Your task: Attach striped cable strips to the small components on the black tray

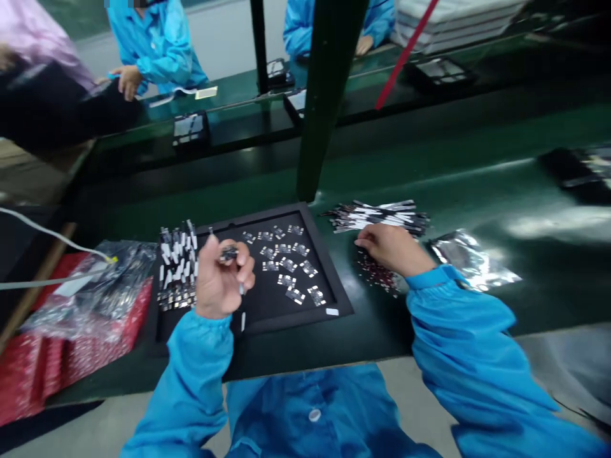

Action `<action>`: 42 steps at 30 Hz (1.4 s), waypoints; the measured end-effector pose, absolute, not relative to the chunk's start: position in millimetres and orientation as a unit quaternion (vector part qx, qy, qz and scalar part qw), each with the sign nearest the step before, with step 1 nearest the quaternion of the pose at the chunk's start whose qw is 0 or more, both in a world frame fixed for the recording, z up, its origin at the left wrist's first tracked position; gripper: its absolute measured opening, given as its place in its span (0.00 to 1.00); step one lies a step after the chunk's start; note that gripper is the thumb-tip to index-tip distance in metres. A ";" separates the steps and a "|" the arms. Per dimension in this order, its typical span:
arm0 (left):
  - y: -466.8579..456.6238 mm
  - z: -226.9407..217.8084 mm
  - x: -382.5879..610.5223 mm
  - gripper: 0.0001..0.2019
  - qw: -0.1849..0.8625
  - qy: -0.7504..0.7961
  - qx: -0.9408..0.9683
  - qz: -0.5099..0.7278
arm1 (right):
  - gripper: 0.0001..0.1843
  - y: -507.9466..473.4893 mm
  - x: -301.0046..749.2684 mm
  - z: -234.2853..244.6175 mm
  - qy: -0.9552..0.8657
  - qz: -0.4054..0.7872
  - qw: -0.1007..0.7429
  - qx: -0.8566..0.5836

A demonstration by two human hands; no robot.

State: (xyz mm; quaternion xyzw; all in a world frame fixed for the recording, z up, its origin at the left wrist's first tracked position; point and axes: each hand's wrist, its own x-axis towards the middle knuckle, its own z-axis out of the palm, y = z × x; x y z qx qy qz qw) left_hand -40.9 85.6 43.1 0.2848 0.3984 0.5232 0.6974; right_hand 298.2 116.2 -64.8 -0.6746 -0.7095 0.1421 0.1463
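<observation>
My left hand (223,277) is closed above the black tray (331,280), its fingers curled round a small circuit board (229,253) with dark and metallic parts. A strip-like piece seems to stick out near its fingertips. My right hand (394,247) has its fingers pinched together at the edge of a heap of tiny reddish parts (379,273); whatever they hold is hidden. Just beyond it lies a pile of black-and-white strips (377,215). Several small circuit boards (287,263) lie spread in the tray, and rows of white-and-black pieces (177,257) fill its left side.
A clear plastic bag (470,257) lies right of my right hand. Red bubble wrap (90,343) and plastic bags (109,280) sit at the left with cables over them. A green post (324,108) rises behind the tray. Co-workers in blue (162,44) work across the bench.
</observation>
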 end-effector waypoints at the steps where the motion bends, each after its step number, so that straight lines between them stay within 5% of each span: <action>1: 86.1 39.5 -38.7 0.29 0.708 0.401 0.276 0.511 | 0.04 116.8 298.4 -69.1 -0.710 0.132 0.149 -0.676; 7: 85.5 13.0 -30.0 0.17 0.673 0.439 0.313 0.506 | 0.05 113.3 308.3 -71.9 -0.702 0.136 0.219 -0.664; 14: 81.1 -10.5 -21.3 0.16 0.555 0.477 0.422 0.536 | 0.06 92.5 293.6 -31.6 -0.535 0.247 0.514 -0.624; 18: 82.9 -16.0 -21.5 0.21 0.588 0.459 0.453 0.488 | 0.11 78.1 255.7 -9.1 -0.494 0.336 0.560 -0.574; 22: 81.2 1.8 -28.1 0.14 0.576 0.464 0.474 0.479 | 0.10 77.6 225.6 -5.0 -0.483 0.407 0.581 -0.513; 27: 68.6 49.1 -39.3 0.07 0.363 0.437 0.565 0.598 | 0.10 87.7 212.0 -12.0 -0.459 0.455 0.599 -0.473; 31: 65.6 46.4 -39.4 0.08 0.174 0.449 0.645 0.594 | 0.12 91.4 202.6 -9.6 -0.442 0.464 0.615 -0.460; 42: 72.6 -10.3 -19.1 0.06 0.464 0.495 0.571 0.462 | 0.10 85.5 186.1 -28.2 -0.465 0.489 0.597 -0.435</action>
